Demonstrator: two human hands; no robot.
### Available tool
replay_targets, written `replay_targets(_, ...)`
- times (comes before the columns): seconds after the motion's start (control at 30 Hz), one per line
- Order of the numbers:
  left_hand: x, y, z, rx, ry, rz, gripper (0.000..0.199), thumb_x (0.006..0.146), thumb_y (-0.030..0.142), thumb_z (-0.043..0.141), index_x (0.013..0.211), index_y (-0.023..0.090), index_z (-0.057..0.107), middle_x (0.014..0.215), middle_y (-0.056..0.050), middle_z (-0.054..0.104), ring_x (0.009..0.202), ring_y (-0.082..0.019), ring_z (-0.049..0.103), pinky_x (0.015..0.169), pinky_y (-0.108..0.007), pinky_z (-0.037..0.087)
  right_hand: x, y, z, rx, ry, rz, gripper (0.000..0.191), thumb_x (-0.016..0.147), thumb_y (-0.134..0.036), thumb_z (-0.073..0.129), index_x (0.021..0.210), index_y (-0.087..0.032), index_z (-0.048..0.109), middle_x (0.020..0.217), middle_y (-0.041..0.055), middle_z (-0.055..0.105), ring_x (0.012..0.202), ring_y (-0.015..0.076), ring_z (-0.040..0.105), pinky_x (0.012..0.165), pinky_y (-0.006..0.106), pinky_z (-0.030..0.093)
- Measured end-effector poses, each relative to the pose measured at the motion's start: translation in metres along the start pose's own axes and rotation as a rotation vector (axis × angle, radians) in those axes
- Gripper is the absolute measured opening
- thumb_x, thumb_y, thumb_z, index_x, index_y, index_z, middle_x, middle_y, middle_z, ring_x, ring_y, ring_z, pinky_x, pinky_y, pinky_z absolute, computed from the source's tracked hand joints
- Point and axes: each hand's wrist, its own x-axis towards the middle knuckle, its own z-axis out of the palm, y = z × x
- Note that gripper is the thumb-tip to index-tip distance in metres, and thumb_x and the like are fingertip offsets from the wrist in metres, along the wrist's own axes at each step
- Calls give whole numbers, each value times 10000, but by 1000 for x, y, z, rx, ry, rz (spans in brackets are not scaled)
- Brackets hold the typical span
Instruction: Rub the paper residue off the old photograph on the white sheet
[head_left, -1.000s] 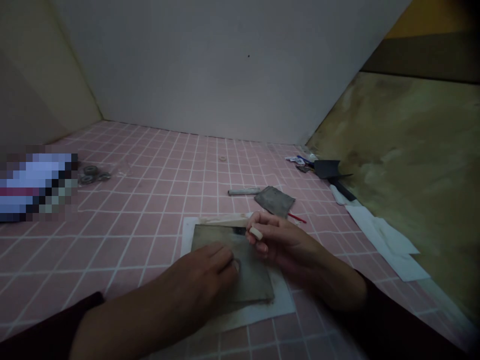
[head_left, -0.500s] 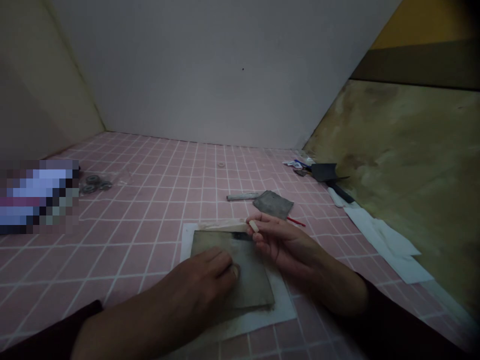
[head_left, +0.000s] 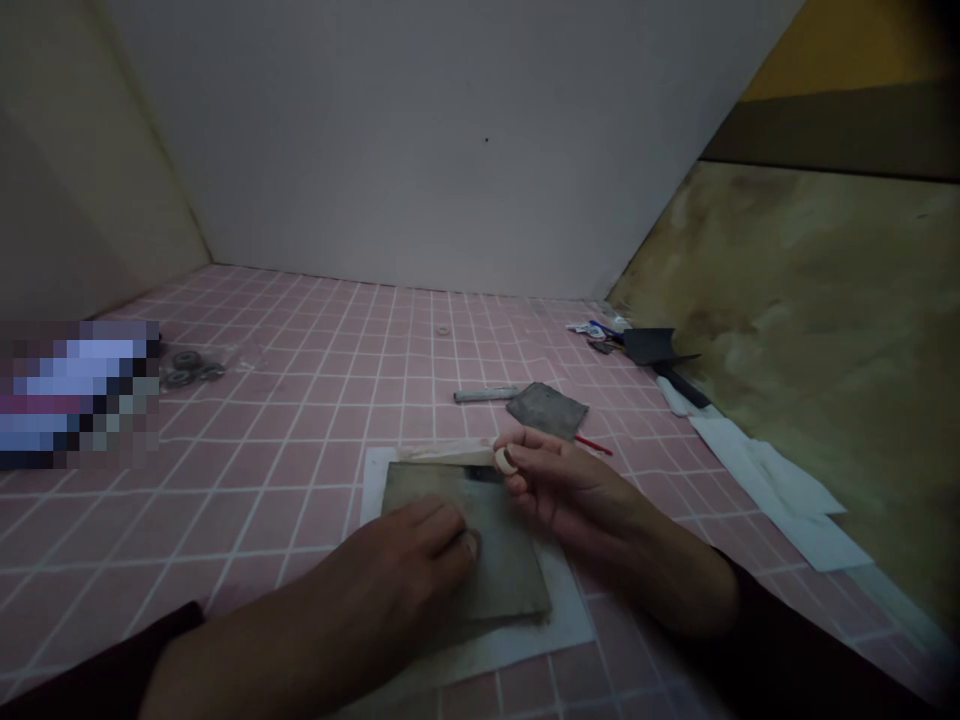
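A small cream ring point(head_left: 504, 462) is pinched between the thumb and fingertips of my right hand point(head_left: 559, 478), just above the far right part of a worn grey sheet point(head_left: 504, 580) that looks like sandpaper. My left hand point(head_left: 420, 550) rests on this sheet with its fingers curled under. Whatever those fingers may hold is hidden. Beneath the grey sheet lies white paper point(head_left: 570, 620), showing at the edges. A pale strip point(head_left: 442, 452) runs along the sheet's far edge.
Beyond my right hand lie a smaller grey sheet point(head_left: 547, 408), a grey tube point(head_left: 484, 394) and a red stick point(head_left: 595, 444). Another pale ring point(head_left: 443, 330) sits farther back. Dark rings point(head_left: 187, 368) are at left, near a blurred-out device point(head_left: 75, 390). A black dustpan-like object point(head_left: 651, 346) stands right.
The cream ring has turned in my right fingers, from nearly edge-on to showing its curved rim. My left hand stays in almost the same place on the sheet.
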Motion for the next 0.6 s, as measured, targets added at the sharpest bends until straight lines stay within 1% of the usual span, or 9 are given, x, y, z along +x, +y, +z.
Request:
replay_targets(0.13,1,1,-2,-20,-21,4,189,913,58,405,1000,157,540,947,-44,546,810,-173,475,712,-335,470,0,2,0,-84,-10,-46,184,752,-163,777,896,-169,663,798,-35,605,643,39,576,634,151,479)
replay_targets(0.27,3,1,-5,-21,-32,0,167,884,33,417,922,159,520,926,-38,546,779,-168,472,679,-321,458,-1,5,4,-194,-26,-140,149,762,-177,754,876,-180,659,817,-30,624,657,52,570,634,176,442)
replay_targets(0.43,3,2,-7,-17,-55,-16,171,878,30,419,913,167,515,938,-35,559,785,-162,482,689,-305,450,-4,7,8,-416,-4,-267,105,787,-171,722,856,-199,647,819,-28,632,683,76,562,666,216,437)
replay_targets(0.6,2,1,-5,-22,-13,3,178,884,47,393,906,166,524,931,-38,554,784,-162,483,683,-305,441,-5,8,8,-611,-68,-392,65,831,-175,673,884,-203,648,833,-18,623,732,90,560,684,226,443)
